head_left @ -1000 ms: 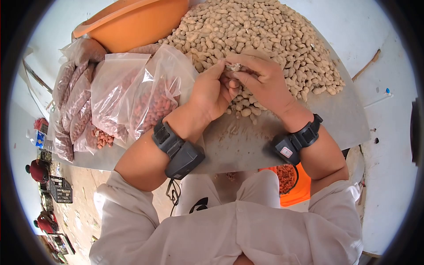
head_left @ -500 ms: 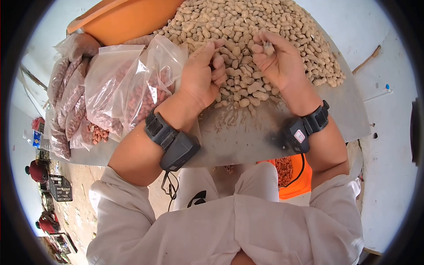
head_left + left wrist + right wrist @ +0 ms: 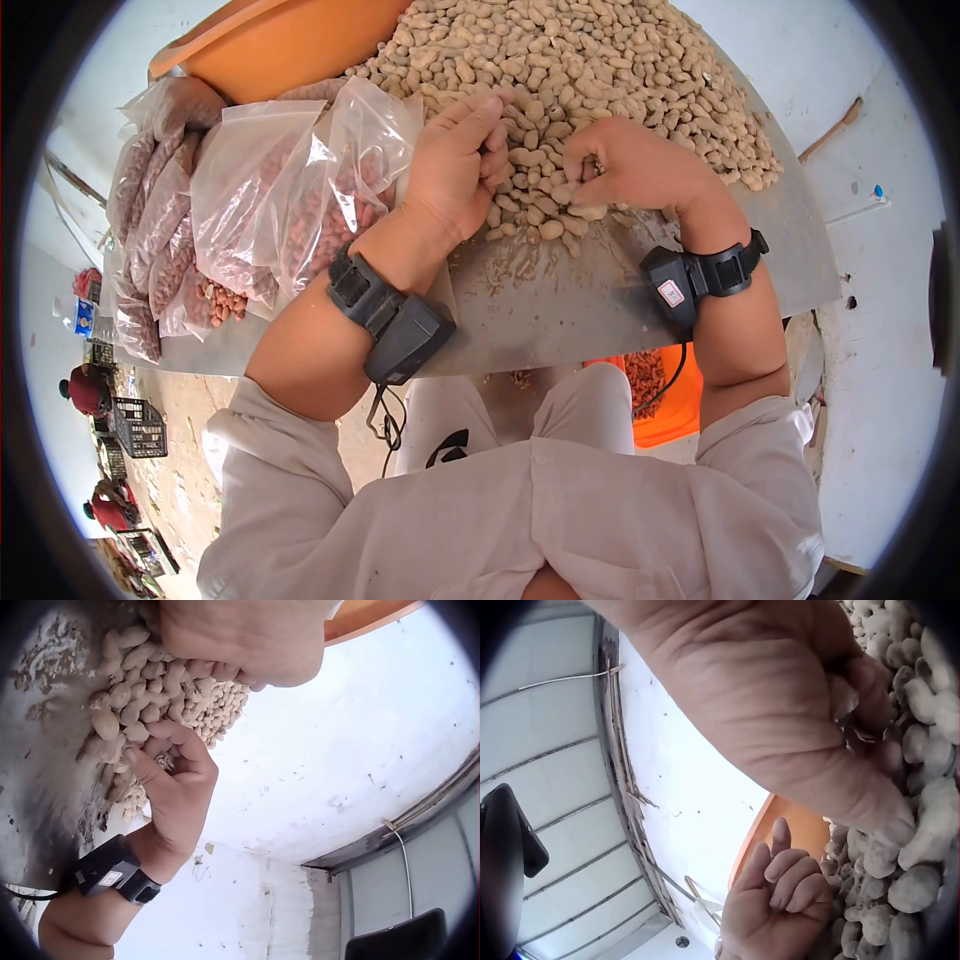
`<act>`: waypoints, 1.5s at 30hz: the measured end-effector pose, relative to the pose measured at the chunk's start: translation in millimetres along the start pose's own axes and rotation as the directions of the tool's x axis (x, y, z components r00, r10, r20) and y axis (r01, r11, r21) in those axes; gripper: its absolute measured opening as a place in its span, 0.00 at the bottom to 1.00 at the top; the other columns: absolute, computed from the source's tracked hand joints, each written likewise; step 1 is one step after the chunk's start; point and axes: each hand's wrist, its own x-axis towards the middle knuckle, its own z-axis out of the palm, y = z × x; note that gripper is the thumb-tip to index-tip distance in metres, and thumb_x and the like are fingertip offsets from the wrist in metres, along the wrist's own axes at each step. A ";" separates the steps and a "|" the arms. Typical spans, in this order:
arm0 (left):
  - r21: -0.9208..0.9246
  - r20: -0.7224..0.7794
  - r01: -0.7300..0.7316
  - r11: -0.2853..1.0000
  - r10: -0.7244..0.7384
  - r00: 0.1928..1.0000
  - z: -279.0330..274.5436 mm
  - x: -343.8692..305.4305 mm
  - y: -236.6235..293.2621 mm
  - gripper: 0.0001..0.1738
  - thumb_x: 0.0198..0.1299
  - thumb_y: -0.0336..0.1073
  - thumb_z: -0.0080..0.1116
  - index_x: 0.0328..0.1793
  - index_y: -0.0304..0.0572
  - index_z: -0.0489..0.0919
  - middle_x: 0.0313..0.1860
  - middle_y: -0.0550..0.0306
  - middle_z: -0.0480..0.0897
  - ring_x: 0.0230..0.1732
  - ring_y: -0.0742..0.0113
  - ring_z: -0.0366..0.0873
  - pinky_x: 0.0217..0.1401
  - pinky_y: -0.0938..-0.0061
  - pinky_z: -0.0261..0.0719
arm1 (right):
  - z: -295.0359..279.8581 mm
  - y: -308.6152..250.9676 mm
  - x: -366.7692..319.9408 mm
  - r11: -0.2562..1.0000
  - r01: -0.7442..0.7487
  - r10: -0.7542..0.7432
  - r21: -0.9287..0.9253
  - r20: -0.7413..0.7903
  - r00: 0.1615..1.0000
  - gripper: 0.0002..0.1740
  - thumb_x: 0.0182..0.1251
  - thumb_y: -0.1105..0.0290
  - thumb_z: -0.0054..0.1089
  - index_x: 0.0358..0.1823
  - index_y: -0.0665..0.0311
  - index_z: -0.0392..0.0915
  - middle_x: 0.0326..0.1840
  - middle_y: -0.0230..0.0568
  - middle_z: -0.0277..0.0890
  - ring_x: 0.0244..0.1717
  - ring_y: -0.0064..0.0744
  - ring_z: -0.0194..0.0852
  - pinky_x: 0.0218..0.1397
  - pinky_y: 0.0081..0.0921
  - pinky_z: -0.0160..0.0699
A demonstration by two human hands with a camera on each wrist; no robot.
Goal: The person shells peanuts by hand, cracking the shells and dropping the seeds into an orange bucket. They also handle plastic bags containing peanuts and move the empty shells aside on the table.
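Note:
My right hand (image 3: 640,165) reaches down into the near edge of the heap of unshelled peanuts (image 3: 560,60). Its thumb and forefinger are bent together right at some peanuts (image 3: 124,754). Pale bits of peanut shell (image 3: 165,760) sit within its curled fingers, and a pale piece also shows there in the right wrist view. My left hand (image 3: 455,165) hovers at the left side of the heap, forefinger extended and the other fingers loosely curled. Nothing shows between the fingers of this left hand (image 3: 776,907) in the right wrist view.
Clear plastic bags (image 3: 260,190) of shelled reddish peanuts lie left on the metal table (image 3: 540,325), with loose kernels (image 3: 225,303) beside them. An orange basin (image 3: 290,45) stands behind. Below the table's front edge is an orange container (image 3: 670,425) of reddish kernels. People and crates (image 3: 138,427) are at far left.
My hands were together over a shell, then parted. The right hand moved right with a pale shell piece, then turned palm down onto the peanuts. The left moved left and stays there.

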 end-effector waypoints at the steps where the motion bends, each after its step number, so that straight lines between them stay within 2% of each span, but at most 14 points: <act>1: 0.006 0.001 -0.008 1.000 0.008 1.000 0.6 -0.5 0.2 0.14 0.66 0.36 0.48 0.53 0.38 0.72 0.22 0.68 0.64 0.19 0.79 0.53 0.22 0.84 0.53 | 0.4 0.7 0.9 1.000 0.021 -0.021 0.012 -0.023 1.000 0.08 0.48 0.72 0.63 0.28 0.68 0.75 0.23 0.37 0.73 0.26 0.27 0.70 0.30 0.23 0.67; 4: 0.066 0.027 -0.067 0.996 0.065 0.998 3.3 -2.2 -1.8 0.14 0.63 0.32 0.53 0.54 0.37 0.74 0.22 0.70 0.64 0.19 0.81 0.53 0.20 0.85 0.52 | -2.3 4.6 5.3 0.932 -0.020 0.077 0.361 -0.145 0.986 0.07 0.55 0.72 0.61 0.32 0.67 0.76 0.25 0.34 0.75 0.21 0.20 0.67 0.25 0.17 0.64; 7: 0.207 0.148 -0.165 0.964 0.136 0.980 3.4 -4.5 -4.5 0.16 0.59 0.30 0.57 0.53 0.34 0.76 0.25 0.68 0.71 0.22 0.82 0.62 0.25 0.85 0.61 | -6.8 -4.5 3.6 0.660 -0.054 0.200 0.750 -0.106 0.974 0.06 0.60 0.71 0.59 0.36 0.66 0.75 0.27 0.34 0.77 0.17 0.14 0.62 0.20 0.10 0.59; 11: 0.411 0.218 -0.287 0.865 0.212 0.953 14.7 -13.4 -2.6 0.16 0.59 0.29 0.58 0.53 0.31 0.77 0.29 0.63 0.78 0.29 0.79 0.71 0.34 0.84 0.70 | 4.5 -4.5 8.1 0.533 -0.008 0.096 0.846 -0.052 0.994 0.08 0.61 0.70 0.59 0.36 0.67 0.76 0.26 0.37 0.77 0.14 0.12 0.59 0.16 0.09 0.54; 14: 0.361 0.237 -0.270 0.893 0.192 0.952 14.5 -14.6 -0.1 0.15 0.60 0.28 0.56 0.52 0.29 0.76 0.30 0.61 0.79 0.32 0.77 0.74 0.38 0.83 0.73 | 7.3 -5.6 9.3 0.416 0.013 0.063 0.909 -0.043 0.997 0.08 0.62 0.69 0.58 0.37 0.67 0.76 0.26 0.38 0.77 0.15 0.13 0.61 0.17 0.09 0.56; 17: 0.389 0.247 -0.275 0.879 0.188 0.951 11.5 -12.1 -1.0 0.19 0.60 0.34 0.58 0.56 0.33 0.75 0.31 0.63 0.78 0.24 0.84 0.64 0.25 0.90 0.61 | 11.7 -1.3 10.6 0.334 0.035 0.047 0.942 -0.054 0.997 0.09 0.63 0.67 0.57 0.37 0.67 0.77 0.27 0.37 0.77 0.19 0.14 0.64 0.18 0.11 0.58; 19: 0.405 0.251 -0.301 0.863 0.212 0.944 13.8 -12.7 2.4 0.13 0.61 0.31 0.55 0.50 0.31 0.77 0.30 0.62 0.79 0.29 0.80 0.70 0.33 0.85 0.68 | 13.3 -2.8 11.9 0.265 0.050 0.011 0.963 -0.055 0.998 0.10 0.64 0.67 0.57 0.39 0.66 0.77 0.28 0.36 0.77 0.22 0.16 0.67 0.20 0.12 0.60; 22: 0.469 0.205 -0.312 0.826 0.242 0.948 15.5 -13.6 3.6 0.09 0.62 0.30 0.53 0.44 0.30 0.78 0.29 0.61 0.79 0.30 0.78 0.72 0.35 0.83 0.72 | 16.9 -23.2 12.7 0.232 0.087 0.182 0.969 -0.131 0.975 0.14 0.63 0.65 0.59 0.44 0.67 0.77 0.28 0.31 0.75 0.26 0.16 0.69 0.23 0.13 0.64; 25: 0.572 0.212 -0.360 0.737 0.291 0.933 10.8 -6.4 -4.0 0.11 0.64 0.35 0.53 0.43 0.32 0.77 0.30 0.64 0.78 0.29 0.82 0.69 0.30 0.86 0.68 | 15.6 -29.3 11.3 0.589 0.058 0.131 0.806 -0.166 0.977 0.19 0.61 0.63 0.60 0.49 0.67 0.76 0.28 0.28 0.75 0.26 0.15 0.69 0.27 0.13 0.66; 29: 0.636 0.221 -0.381 0.671 0.314 0.923 15.1 -8.5 -0.8 0.12 0.65 0.37 0.52 0.42 0.33 0.77 0.29 0.66 0.77 0.29 0.84 0.67 0.28 0.87 0.66 | 19.0 -32.4 10.9 0.584 0.088 0.164 0.807 -0.223 0.961 0.21 0.61 0.64 0.62 0.52 0.68 0.74 0.30 0.28 0.76 0.26 0.14 0.68 0.28 0.13 0.68; 35: 0.632 0.187 -0.362 0.685 0.318 0.929 12.5 -7.5 -3.2 0.13 0.66 0.38 0.51 0.42 0.33 0.77 0.28 0.65 0.77 0.27 0.84 0.67 0.27 0.87 0.65 | 23.4 -31.0 13.1 0.578 0.107 0.164 0.809 -0.244 0.956 0.19 0.62 0.66 0.60 0.52 0.66 0.74 0.29 0.28 0.75 0.26 0.15 0.68 0.29 0.13 0.68; 38: 0.560 0.204 -0.267 0.784 0.182 0.962 12.4 -6.3 4.4 0.14 0.66 0.40 0.51 0.42 0.33 0.77 0.29 0.61 0.79 0.27 0.81 0.70 0.26 0.86 0.66 | 18.4 -35.7 10.7 0.599 0.128 0.110 0.790 -0.240 0.965 0.18 0.64 0.67 0.57 0.53 0.66 0.73 0.27 0.28 0.73 0.25 0.15 0.67 0.29 0.14 0.68; 40: 0.483 0.192 -0.261 0.836 0.190 0.963 13.3 -5.3 2.1 0.13 0.66 0.37 0.50 0.40 0.32 0.77 0.28 0.60 0.79 0.26 0.79 0.72 0.27 0.84 0.69 | 11.8 -35.4 9.9 0.656 0.097 0.078 0.749 -0.195 0.978 0.17 0.65 0.67 0.55 0.53 0.66 0.72 0.26 0.29 0.72 0.25 0.16 0.67 0.29 0.15 0.67; 45: 0.399 0.152 -0.237 0.886 0.191 0.970 6.7 1.8 -6.4 0.13 0.66 0.37 0.50 0.39 0.33 0.77 0.26 0.61 0.78 0.24 0.79 0.70 0.25 0.84 0.67 | 27.7 -34.8 13.6 0.639 0.119 0.170 0.760 -0.291 0.941 0.17 0.66 0.67 0.53 0.53 0.66 0.66 0.23 0.31 0.69 0.24 0.16 0.67 0.27 0.16 0.66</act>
